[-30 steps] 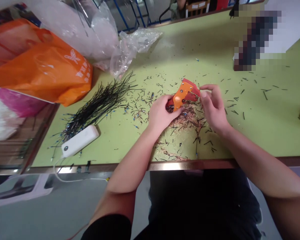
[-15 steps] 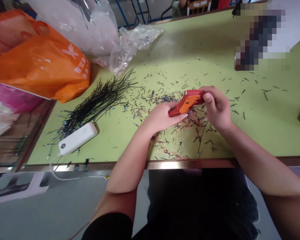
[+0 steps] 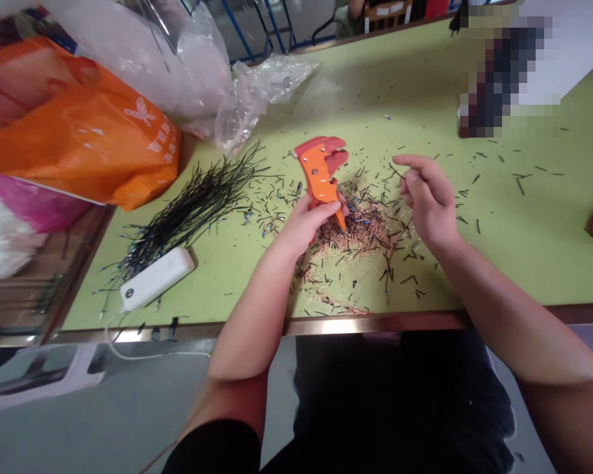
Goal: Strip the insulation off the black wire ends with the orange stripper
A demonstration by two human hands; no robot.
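Note:
My left hand (image 3: 304, 227) is closed around the handles of a red and orange wire stripper (image 3: 317, 172), its notched jaws pointing up and to the right. To the right, my right hand (image 3: 429, 197) is partly curled, with the index finger stretched forward. A thin black wire (image 3: 398, 172) sticks out between its thumb and fingers; most of that wire is hidden. Below the hands, a heap of copper strands and black wire offcuts (image 3: 363, 227) lies on the green tabletop (image 3: 524, 250). Small blue-tipped ends are mixed into the heap.
A bundle of long black wires (image 3: 197, 197) lies at the left, beside a white power bank (image 3: 157, 279) with a white cable. Behind are an orange bag (image 3: 103, 131) and clear plastic bags (image 3: 257, 92). Offcuts are scattered widely. The metal table edge (image 3: 336, 325) runs in front of me.
The wire stripper has swung away from my right hand, moving left and turning its jaws upward. My right hand has come off the tool, a thin black wire now showing at its fingers.

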